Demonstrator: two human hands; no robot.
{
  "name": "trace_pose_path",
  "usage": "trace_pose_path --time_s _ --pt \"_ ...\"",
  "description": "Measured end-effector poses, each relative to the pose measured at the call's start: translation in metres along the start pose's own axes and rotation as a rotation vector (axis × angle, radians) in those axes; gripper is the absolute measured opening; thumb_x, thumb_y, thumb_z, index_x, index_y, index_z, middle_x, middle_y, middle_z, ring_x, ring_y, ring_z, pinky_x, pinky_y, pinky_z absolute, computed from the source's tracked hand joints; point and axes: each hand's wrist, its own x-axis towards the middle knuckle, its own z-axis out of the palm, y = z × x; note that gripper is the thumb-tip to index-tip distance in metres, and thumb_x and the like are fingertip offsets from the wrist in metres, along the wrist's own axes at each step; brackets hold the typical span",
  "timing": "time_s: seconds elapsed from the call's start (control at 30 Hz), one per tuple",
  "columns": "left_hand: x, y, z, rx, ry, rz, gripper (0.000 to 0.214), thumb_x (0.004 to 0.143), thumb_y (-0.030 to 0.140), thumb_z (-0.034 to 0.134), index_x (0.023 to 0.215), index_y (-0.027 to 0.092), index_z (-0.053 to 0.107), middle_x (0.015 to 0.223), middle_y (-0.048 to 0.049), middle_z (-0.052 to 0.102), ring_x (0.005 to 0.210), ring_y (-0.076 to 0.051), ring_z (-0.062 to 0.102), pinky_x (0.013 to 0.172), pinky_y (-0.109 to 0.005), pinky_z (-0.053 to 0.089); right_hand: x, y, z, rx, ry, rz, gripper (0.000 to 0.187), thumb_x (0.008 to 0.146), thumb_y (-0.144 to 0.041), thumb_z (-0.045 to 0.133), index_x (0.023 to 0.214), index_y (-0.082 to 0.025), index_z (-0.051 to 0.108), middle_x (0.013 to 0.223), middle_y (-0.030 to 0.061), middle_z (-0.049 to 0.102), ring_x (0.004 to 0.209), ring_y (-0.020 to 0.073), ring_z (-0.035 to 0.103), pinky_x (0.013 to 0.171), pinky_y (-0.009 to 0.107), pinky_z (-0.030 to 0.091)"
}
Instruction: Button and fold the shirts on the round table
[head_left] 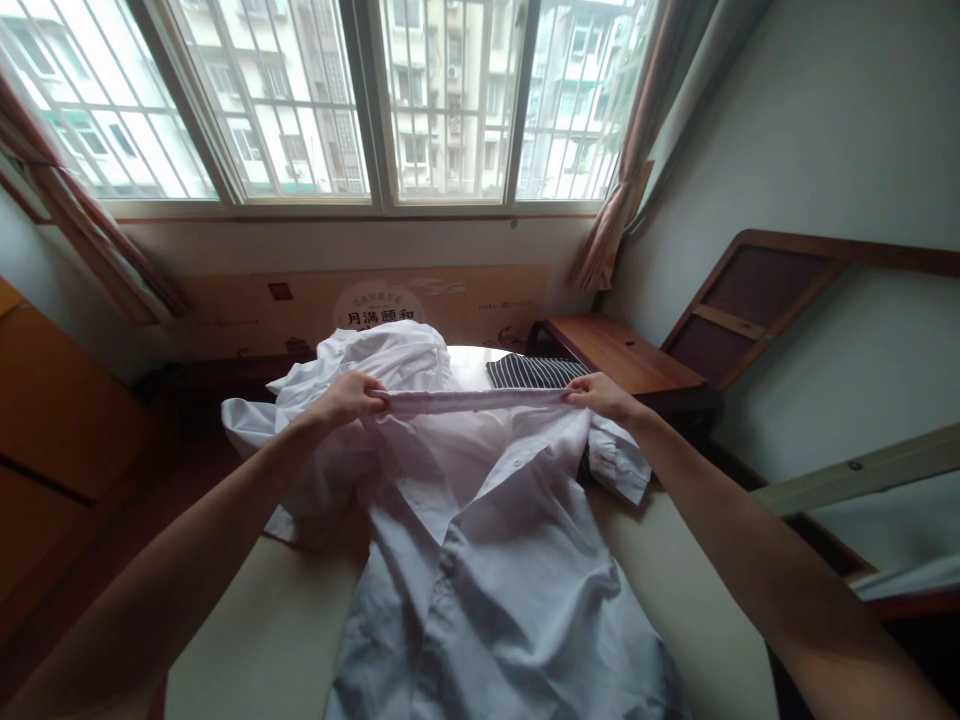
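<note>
A white button-front shirt [525,540] lies over the table, its front opening towards me and its lower part nearest my body. My left hand [349,398] pinches one end of its collar band, and my right hand [600,393] pinches the other end. Between them the band is pulled straight and level. One cuffed sleeve spreads out below my right hand. Behind my left hand rises a heap of white cloth [382,355]. A folded black-and-white striped cloth [536,371] rests just beyond the band, near my right hand.
The pale table top [262,620] shows on both sides of the shirt. Back right stands a wooden bench [630,355], with a wooden frame [757,290] against the wall. A printed cardboard panel [300,300] leans under the barred window [375,100]. An orange cabinet [67,400] is at left.
</note>
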Motion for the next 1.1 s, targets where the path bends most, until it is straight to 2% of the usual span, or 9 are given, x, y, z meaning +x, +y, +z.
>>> trace_pose_path --time_s 0.1,0.2,0.3,0.47,0.67,0.77,0.9,1.03,1.1 --pt "0.01 -0.001 -0.003 0.121 0.18 0.109 0.023 0.06 0.04 0.068 0.056 0.017 0.066 0.06 -0.0023 0.059 0.063 -0.017 0.054 0.054 -0.024 0.039 0.002 0.002 -0.007 0.119 0.024 -0.026 0.023 0.059 -0.032 0.075 0.069 -0.014 0.066 0.058 -0.0006 0.061 0.055 0.0107 0.052 0.051 0.021 0.039" --pt "0.015 0.004 -0.005 0.041 0.248 0.122 0.029 0.065 0.045 0.062 0.063 0.016 0.065 0.066 -0.0033 0.061 0.065 -0.017 0.055 0.057 -0.024 0.04 0.006 0.002 -0.008 0.336 0.078 0.029 0.025 0.058 -0.03 0.075 0.075 -0.015 0.064 0.066 0.0016 0.062 0.058 0.0114 0.053 0.051 0.021 0.04" --pt "0.023 0.017 0.0 0.075 0.337 0.053 0.026 0.069 0.041 0.059 0.064 0.016 0.063 0.06 -0.0022 0.058 0.062 -0.017 0.054 0.056 -0.025 0.038 0.011 -0.005 -0.002 0.366 0.231 0.113 0.018 0.057 -0.018 0.07 0.072 -0.015 0.06 0.059 -0.0016 0.054 0.049 0.0084 0.045 0.043 0.019 0.033" --pt "0.061 0.047 0.026 0.12 0.479 -0.044 0.006 0.066 0.021 0.06 0.066 0.016 0.056 0.069 -0.0059 0.062 0.074 -0.022 0.059 0.062 -0.029 0.038 0.036 -0.031 0.024 0.165 0.572 0.195 0.015 0.063 -0.011 0.059 0.076 -0.017 0.057 0.056 -0.0026 0.047 0.046 0.0093 0.04 0.041 0.021 0.032" --pt "0.107 0.077 0.065 0.036 0.447 -0.127 0.017 0.073 0.008 0.057 0.089 0.005 0.053 0.103 -0.0237 0.063 0.097 -0.027 0.059 0.075 -0.036 0.037 0.082 -0.059 0.078 0.081 0.66 0.199 0.034 0.068 -0.01 0.06 0.101 -0.018 0.057 0.093 0.0091 0.062 0.075 0.0179 0.058 0.061 0.026 0.047" --pt "0.116 0.081 0.086 -0.018 0.428 -0.09 0.023 0.082 0.018 0.054 0.098 0.001 0.053 0.106 -0.0248 0.062 0.097 -0.026 0.059 0.077 -0.035 0.038 0.088 -0.062 0.114 0.099 0.483 0.109 0.032 0.072 -0.016 0.063 0.104 -0.019 0.056 0.098 0.0079 0.062 0.079 0.0171 0.06 0.067 0.026 0.048" --pt "0.106 0.07 0.107 -0.13 0.333 0.058 0.031 0.086 0.037 0.052 0.096 0.008 0.059 0.096 -0.0116 0.068 0.085 -0.018 0.063 0.073 -0.027 0.043 0.062 -0.046 0.141 0.107 0.173 -0.023 0.033 0.077 -0.028 0.065 0.106 -0.015 0.056 0.1 0.0098 0.062 0.082 0.0173 0.061 0.072 0.028 0.049" --pt "0.049 0.045 0.111 -0.184 0.278 0.371 0.022 0.085 0.034 0.052 0.09 0.014 0.063 0.092 -0.0062 0.068 0.081 -0.016 0.062 0.074 -0.025 0.046 -0.006 -0.022 0.139 -0.071 0.087 -0.265 0.022 0.078 -0.025 0.065 0.098 -0.015 0.06 0.096 0.0083 0.063 0.08 0.0168 0.06 0.072 0.029 0.048" --pt "0.007 0.034 0.11 -0.085 0.215 0.411 0.022 0.084 0.035 0.053 0.084 0.016 0.063 0.084 -0.0048 0.068 0.074 -0.016 0.061 0.07 -0.026 0.045 -0.046 -0.014 0.137 -0.185 0.042 -0.391 0.016 0.08 -0.024 0.062 0.095 -0.016 0.062 0.093 0.0069 0.063 0.076 0.0158 0.059 0.071 0.029 0.047"
